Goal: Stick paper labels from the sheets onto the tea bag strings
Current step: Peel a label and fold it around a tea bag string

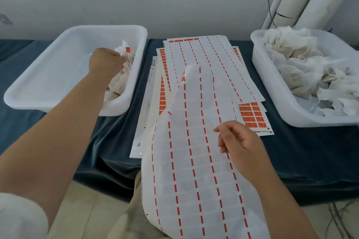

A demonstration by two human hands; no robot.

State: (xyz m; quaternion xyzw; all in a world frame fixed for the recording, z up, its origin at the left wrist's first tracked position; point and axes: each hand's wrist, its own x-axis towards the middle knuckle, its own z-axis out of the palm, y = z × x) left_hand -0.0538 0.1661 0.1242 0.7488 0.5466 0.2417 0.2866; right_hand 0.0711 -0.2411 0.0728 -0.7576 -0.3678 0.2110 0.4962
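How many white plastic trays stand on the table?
2. The left tray holds a small heap of tea bags; the right tray holds a big pile. None seems hidden.

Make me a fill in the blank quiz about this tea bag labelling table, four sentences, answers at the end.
The left hand reaches into the nearly empty tray, to the ____ of the flat label sheets.
The heaped tray stands to their ____.
Both trays are ____ in colour.
The curled sheet is held by the ____ hand.
Missing: left, right, white, right.
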